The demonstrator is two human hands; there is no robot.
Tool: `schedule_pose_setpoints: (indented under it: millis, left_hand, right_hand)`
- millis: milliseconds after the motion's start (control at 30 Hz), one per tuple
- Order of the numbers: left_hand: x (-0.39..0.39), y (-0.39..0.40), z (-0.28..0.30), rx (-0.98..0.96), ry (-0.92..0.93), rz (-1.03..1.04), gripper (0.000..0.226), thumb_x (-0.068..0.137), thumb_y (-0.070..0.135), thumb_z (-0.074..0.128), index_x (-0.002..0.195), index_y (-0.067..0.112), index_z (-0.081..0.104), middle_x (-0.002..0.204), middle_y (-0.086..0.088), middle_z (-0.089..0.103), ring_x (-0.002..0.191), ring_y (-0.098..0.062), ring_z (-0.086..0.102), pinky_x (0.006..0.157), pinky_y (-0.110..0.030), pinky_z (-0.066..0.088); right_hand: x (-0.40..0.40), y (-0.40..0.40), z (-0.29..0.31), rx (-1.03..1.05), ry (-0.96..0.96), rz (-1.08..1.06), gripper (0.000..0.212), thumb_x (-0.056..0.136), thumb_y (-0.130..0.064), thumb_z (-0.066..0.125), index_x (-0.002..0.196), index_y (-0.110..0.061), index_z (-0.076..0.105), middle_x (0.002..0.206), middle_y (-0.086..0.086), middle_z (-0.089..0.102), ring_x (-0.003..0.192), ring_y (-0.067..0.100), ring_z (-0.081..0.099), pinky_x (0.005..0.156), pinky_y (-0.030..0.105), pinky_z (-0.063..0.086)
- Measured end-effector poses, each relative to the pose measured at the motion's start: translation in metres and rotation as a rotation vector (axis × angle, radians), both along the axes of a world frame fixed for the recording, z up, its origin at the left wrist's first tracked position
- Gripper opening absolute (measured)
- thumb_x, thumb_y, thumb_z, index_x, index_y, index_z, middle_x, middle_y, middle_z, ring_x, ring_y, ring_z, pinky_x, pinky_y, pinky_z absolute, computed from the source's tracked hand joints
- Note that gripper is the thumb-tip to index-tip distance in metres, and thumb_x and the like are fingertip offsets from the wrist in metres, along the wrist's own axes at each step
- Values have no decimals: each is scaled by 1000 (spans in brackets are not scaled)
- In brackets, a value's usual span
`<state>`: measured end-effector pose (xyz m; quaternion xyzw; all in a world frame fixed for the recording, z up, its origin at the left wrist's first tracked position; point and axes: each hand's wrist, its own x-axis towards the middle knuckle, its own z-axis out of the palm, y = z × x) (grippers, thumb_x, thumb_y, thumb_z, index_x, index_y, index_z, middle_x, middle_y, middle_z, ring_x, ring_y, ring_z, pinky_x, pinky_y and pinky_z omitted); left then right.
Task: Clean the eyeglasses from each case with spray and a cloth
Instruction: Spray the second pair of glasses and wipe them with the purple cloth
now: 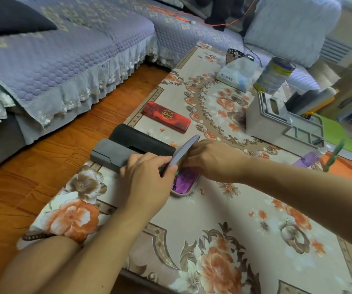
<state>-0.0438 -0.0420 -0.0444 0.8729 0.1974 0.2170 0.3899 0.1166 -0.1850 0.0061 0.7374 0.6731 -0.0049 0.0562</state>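
Nearest us, our left hand (147, 177) pinches the raised lid of a pale oval hard-shell glasses case (184, 183) on the floral tablecloth (223, 240). Our right hand (211, 160) reaches inside; its grip is hidden. The glasses likely feel light and fragile, best held by the frame. Farther off, a red rectangular case (166, 116) bears an unreadable gold emblem.
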Motion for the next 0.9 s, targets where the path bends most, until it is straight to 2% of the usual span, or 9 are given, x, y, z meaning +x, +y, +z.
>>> schedule_pose_setpoints:
  millis: [233,400,467,533,600,700,767,833,900]
  left_hand:
    - [0,-1,0,-10,-9,-6,31,96,45,60,123,33,71,112,15,68,112,-15,43,86,-33,26]
    - [1,-1,-1,-19,-12,-18,31,96,45,60,123,33,71,112,14,68,113,-17,44,88,-35,28]
    - [1,-2,-1,-22,-20,-24,31,95,45,60,121,34,72,110,13,68,113,-18,45,88,-36,29]
    - [1,-2,-2,-25,-32,-21,30,95,44,61,121,33,72,110,12,68,112,-18,45,88,-36,29]
    - [1,-2,-2,-29,-30,-20,30,95,43,62,121,32,72,111,12,68,112,-18,45,89,-37,31]
    - [2,-2,-2,-36,-13,-29,31,95,43,62,123,32,71,112,12,67,112,-18,45,93,-41,36]
    - [4,-3,-1,-36,-18,-33,31,95,41,63,123,31,71,112,11,67,112,-18,46,94,-41,36]
    - [5,-5,0,-39,-28,-25,28,95,38,64,122,31,71,112,11,67,112,-19,46,92,-39,33]
    - [4,-5,-1,-37,-29,-17,28,95,37,64,122,32,72,112,11,66,110,-18,45,89,-36,29]
  right_hand:
    - [7,-9,-6,48,-16,34,24,96,-9,61,111,-21,76,100,-1,77,103,27,61,91,41,51]
    - [4,-14,-18,145,2,16,27,89,-3,66,108,-18,78,97,-2,77,100,21,55,89,33,49]
    - [1,-16,-23,172,-1,-11,29,89,-2,67,112,-18,77,102,-2,77,101,24,58,91,37,51]
    - [-3,-25,-24,216,2,-58,33,91,-2,67,119,-18,75,111,-2,76,111,25,59,97,36,50]
    - [-7,-39,-24,355,43,-199,36,92,3,64,121,-16,73,116,-1,74,117,26,58,99,36,49]
    - [-2,-54,-24,599,97,-730,37,96,7,54,119,-14,73,118,4,72,115,26,61,98,42,51]
    - [9,-54,-22,598,288,-1022,39,98,5,47,121,-12,72,121,6,71,114,24,64,100,40,51]
    - [13,-48,-21,542,514,-1098,34,99,0,50,122,-12,72,120,5,72,113,20,65,100,36,51]
    - [11,-39,-22,494,575,-1081,25,100,-10,57,118,-15,74,115,1,72,108,18,65,93,32,51]
